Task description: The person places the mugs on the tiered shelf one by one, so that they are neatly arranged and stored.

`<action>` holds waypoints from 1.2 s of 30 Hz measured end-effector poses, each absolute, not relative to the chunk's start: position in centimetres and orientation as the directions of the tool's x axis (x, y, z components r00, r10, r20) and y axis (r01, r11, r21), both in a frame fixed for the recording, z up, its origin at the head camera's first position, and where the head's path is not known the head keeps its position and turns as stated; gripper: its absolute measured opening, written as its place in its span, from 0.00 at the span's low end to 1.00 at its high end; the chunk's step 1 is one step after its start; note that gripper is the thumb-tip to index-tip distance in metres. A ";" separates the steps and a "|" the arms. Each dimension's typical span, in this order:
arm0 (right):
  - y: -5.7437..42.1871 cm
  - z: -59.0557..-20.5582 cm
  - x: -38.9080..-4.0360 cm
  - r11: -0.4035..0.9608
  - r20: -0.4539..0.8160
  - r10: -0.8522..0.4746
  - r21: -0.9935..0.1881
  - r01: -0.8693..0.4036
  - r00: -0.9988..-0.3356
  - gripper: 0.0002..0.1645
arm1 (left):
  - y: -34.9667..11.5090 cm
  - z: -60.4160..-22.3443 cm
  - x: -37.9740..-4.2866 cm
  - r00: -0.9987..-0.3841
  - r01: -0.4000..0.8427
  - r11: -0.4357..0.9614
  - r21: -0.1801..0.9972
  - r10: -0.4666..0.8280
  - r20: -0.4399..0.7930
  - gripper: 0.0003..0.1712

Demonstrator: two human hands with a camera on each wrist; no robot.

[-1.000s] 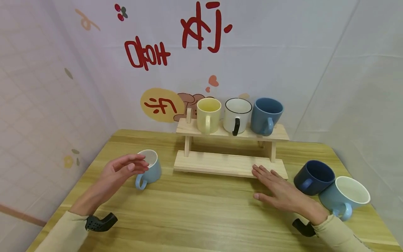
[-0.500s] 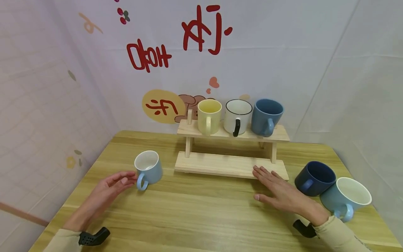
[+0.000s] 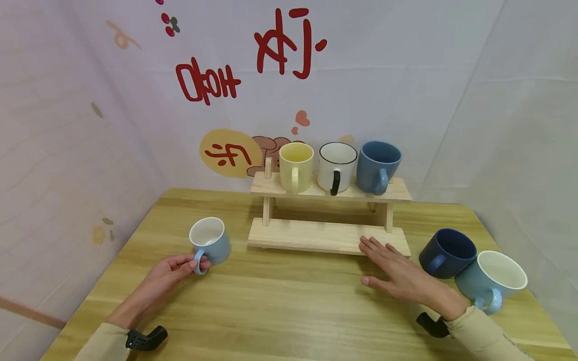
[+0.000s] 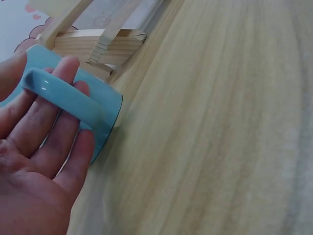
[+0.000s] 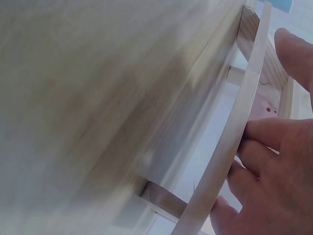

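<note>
Evidently the person's left hand (image 3: 173,271) holds a glossy light-blue, ceramic-looking mug with a white inside (image 3: 218,250), its fingers through the loop of the handle (image 4: 63,97) and the thumb beside it. The mug is near the left edge of the wood-grained table (image 3: 280,316); whether its base bears fully on the wood is hard to tell. Held from one side only, it could tip or twist if its weight drags against the handle. The right hand (image 3: 402,273) lies with straight fingers, gripping nothing, fingertips touching the front edge of a pale wooden two-tier rack (image 3: 311,234); a hard push there might shift the rack and jostle its load. Both forearms slant inward from the table's front corners, the right palm downward, its thumb spread away. Along the rack's upper board stand a pale yellow mug (image 3: 295,165), a white mug with black rim and handle (image 3: 328,175) and a mid-blue mug (image 3: 372,170). Toward the table's right edge, a round navy mug (image 3: 447,260) stands just beside a wide light-blue cup (image 3: 471,282).
</note>
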State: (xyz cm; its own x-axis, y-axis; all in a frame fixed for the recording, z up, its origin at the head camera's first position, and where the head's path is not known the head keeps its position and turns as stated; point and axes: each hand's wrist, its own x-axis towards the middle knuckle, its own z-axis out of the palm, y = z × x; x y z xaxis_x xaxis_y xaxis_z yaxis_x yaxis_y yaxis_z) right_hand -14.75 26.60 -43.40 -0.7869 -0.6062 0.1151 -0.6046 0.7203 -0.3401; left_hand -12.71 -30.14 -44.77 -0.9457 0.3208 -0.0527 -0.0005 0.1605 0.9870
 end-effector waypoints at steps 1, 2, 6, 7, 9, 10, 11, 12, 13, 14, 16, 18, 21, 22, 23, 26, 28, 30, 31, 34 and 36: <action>26.6 -43.4 -14.8 0.720 0.111 -0.609 -0.339 -0.606 -0.786 0.47 | -30.1 -44.8 -12.7 -0.947 -0.003 0.172 0.985 0.316 -0.058 0.22; 26.5 -43.4 -14.7 0.720 0.108 -0.610 -0.339 -0.606 -0.785 0.47 | -30.1 -44.8 -12.7 -0.949 -0.005 0.189 0.982 0.310 -0.065 0.22; 26.4 -43.3 -14.7 0.722 0.101 -0.608 -0.344 -0.601 -0.788 0.47 | -29.6 -44.8 -12.6 -0.954 0.024 0.270 0.963 0.294 -0.059 0.21; 26.4 -43.3 -14.7 0.722 0.102 -0.608 -0.344 -0.601 -0.788 0.47 | -29.5 -44.9 -12.6 -0.954 0.049 0.281 0.958 0.296 -0.038 0.20; 26.4 -43.2 -14.7 0.720 0.104 -0.608 -0.346 -0.602 -0.787 0.47 | -29.2 -44.8 -12.5 -0.956 0.100 0.295 0.950 0.292 0.010 0.18; 26.4 -43.3 -14.7 0.720 0.103 -0.608 -0.346 -0.602 -0.787 0.47 | -29.1 -44.9 -12.4 -0.957 0.126 0.297 0.946 0.288 0.037 0.17; 26.3 -43.3 -14.8 0.719 0.104 -0.608 -0.348 -0.602 -0.787 0.47 | -29.0 -44.9 -12.3 -0.956 0.149 0.294 0.944 0.285 0.063 0.16; 26.3 -43.3 -14.8 0.719 0.104 -0.608 -0.347 -0.602 -0.787 0.47 | -28.9 -44.9 -12.2 -0.955 0.168 0.285 0.943 0.284 0.084 0.16; 26.3 -43.3 -14.8 0.719 0.106 -0.608 -0.346 -0.602 -0.787 0.47 | -28.8 -45.0 -12.2 -0.956 0.175 0.278 0.945 0.276 0.096 0.16; 26.3 -43.4 -14.8 0.719 0.107 -0.608 -0.345 -0.603 -0.787 0.47 | -28.7 -45.0 -12.1 -0.956 0.183 0.276 0.944 0.273 0.106 0.16; 26.4 -43.5 -14.8 0.720 0.111 -0.610 -0.338 -0.607 -0.785 0.47 | -28.5 -45.0 -12.0 -0.954 0.197 0.266 0.944 0.275 0.122 0.16; 26.4 -43.6 -14.7 0.721 0.114 -0.610 -0.332 -0.609 -0.784 0.47 | -28.4 -45.1 -11.8 -0.949 0.217 0.265 0.940 0.285 0.139 0.16; 26.4 -43.6 -14.7 0.719 0.116 -0.611 -0.333 -0.610 -0.783 0.47 | -28.2 -45.1 -11.6 -0.943 0.243 0.267 0.933 0.292 0.162 0.14; 26.4 -43.6 -14.7 0.719 0.115 -0.610 -0.336 -0.609 -0.784 0.47 | -28.1 -45.0 -11.6 -0.941 0.251 0.268 0.930 0.295 0.169 0.14; 26.4 -43.6 -14.7 0.718 0.115 -0.610 -0.339 -0.608 -0.784 0.46 | -28.0 -44.9 -11.5 -0.940 0.253 0.266 0.930 0.295 0.172 0.14; 26.3 -43.7 -14.7 0.718 0.112 -0.609 -0.341 -0.606 -0.785 0.46 | -27.6 -44.4 -11.4 -0.939 0.251 0.254 0.934 0.297 0.172 0.14; 26.3 -43.7 -14.7 0.720 0.112 -0.608 -0.340 -0.605 -0.786 0.47 | -27.3 -44.0 -11.4 -0.939 0.247 0.248 0.937 0.300 0.168 0.14; 26.4 -43.7 -14.7 0.724 0.112 -0.603 -0.341 -0.600 -0.790 0.47 | -26.8 -43.5 -11.5 -0.938 0.246 0.240 0.939 0.303 0.168 0.14; 26.4 -43.7 -14.7 0.726 0.112 -0.599 -0.341 -0.597 -0.793 0.47 | -26.6 -43.2 -11.6 -0.937 0.246 0.236 0.940 0.305 0.169 0.14; 26.5 -43.7 -14.6 0.728 0.121 -0.595 -0.337 -0.597 -0.795 0.48 | -25.8 -42.5 -11.7 -0.934 0.241 0.214 0.946 0.315 0.167 0.14; 26.5 -43.7 -14.6 0.727 0.127 -0.597 -0.332 -0.601 -0.792 0.47 | -25.2 -42.1 -11.8 -0.932 0.240 0.201 0.950 0.320 0.168 0.13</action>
